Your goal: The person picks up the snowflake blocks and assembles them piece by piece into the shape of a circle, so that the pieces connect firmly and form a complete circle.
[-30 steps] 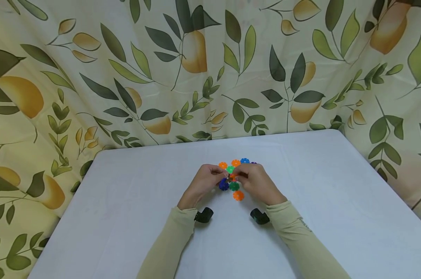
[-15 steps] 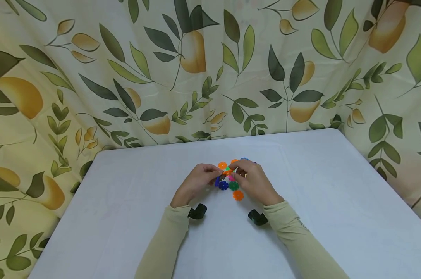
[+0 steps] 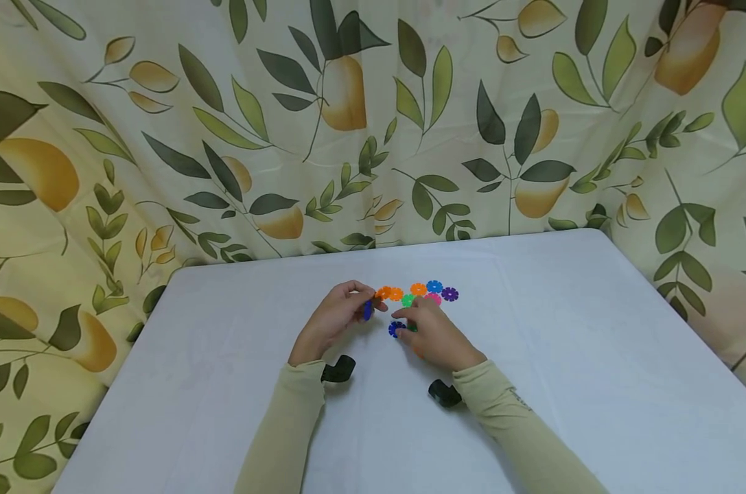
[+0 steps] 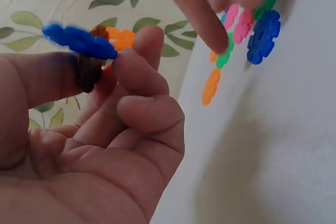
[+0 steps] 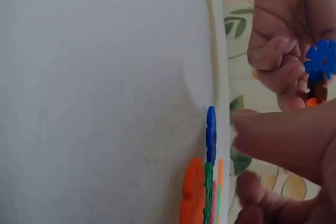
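Observation:
My left hand (image 3: 331, 321) is raised over the table and pinches a small joined cluster of notched, flower-shaped plastic discs. The cluster has a blue disc (image 4: 79, 40), a brown disc (image 4: 90, 73) and an orange disc (image 4: 121, 38). To its right, my right hand (image 3: 439, 336) reaches over the table with thumb and forefinger apart, nothing seen between them. Those fingertips overlap a dark blue disc (image 3: 394, 329) on the table in the head view. Beside that lies a green disc (image 5: 208, 192), mostly covered by the right hand in the head view, and an orange disc (image 5: 192, 192).
Further back on the white table (image 3: 224, 384) lie several more discs: a light green disc (image 3: 408, 300), a pink disc (image 3: 433, 298), a light blue disc (image 3: 434, 286), a purple disc (image 3: 449, 293) and orange ones. A patterned curtain (image 3: 373, 178) hangs behind the table's far edge.
Both hands worked together on the cluster earlier. My left hand has moved left with it, while the right hand has let go and come down toward the dark blue disc.

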`<move>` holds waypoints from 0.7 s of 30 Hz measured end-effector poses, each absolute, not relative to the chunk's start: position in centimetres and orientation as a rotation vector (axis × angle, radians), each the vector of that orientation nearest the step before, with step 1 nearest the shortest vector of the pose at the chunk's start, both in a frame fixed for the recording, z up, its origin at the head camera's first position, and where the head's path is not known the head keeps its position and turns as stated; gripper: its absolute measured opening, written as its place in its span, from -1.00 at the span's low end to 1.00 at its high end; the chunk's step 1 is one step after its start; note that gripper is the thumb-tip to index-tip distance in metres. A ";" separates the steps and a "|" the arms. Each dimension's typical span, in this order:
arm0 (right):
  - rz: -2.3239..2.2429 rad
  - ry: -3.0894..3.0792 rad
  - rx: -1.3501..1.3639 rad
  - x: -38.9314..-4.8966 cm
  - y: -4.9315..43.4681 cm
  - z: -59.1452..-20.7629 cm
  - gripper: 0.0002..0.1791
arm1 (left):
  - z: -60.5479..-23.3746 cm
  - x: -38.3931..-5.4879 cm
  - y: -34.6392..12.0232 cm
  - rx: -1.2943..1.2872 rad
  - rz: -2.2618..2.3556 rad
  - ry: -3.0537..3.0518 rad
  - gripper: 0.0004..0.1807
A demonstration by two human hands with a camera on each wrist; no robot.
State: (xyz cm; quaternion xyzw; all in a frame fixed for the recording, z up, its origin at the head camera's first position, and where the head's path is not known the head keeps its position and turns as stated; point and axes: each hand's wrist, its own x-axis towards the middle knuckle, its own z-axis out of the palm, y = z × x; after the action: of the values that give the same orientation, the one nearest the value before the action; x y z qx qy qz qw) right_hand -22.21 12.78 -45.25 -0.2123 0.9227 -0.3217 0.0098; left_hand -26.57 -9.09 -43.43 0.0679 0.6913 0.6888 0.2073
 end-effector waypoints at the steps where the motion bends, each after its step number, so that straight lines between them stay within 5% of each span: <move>1: -0.960 2.878 -0.673 -22.2 12.8 -45.3 -0.70 | -43.5 -26.6 -9.1 0.188 1.913 1.921 -0.82; 21: -1.139 2.788 -0.455 -22.4 14.5 -44.9 -0.79 | -44.4 -26.6 -8.0 0.210 1.819 1.976 -0.83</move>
State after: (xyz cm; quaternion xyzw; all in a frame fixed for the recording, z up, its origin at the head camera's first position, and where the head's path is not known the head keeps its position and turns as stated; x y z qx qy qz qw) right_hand -22.40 14.48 -44.86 -0.1491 0.9143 -0.3735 0.0482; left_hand -26.64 -8.00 -44.39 0.0758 0.7152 0.6583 0.2221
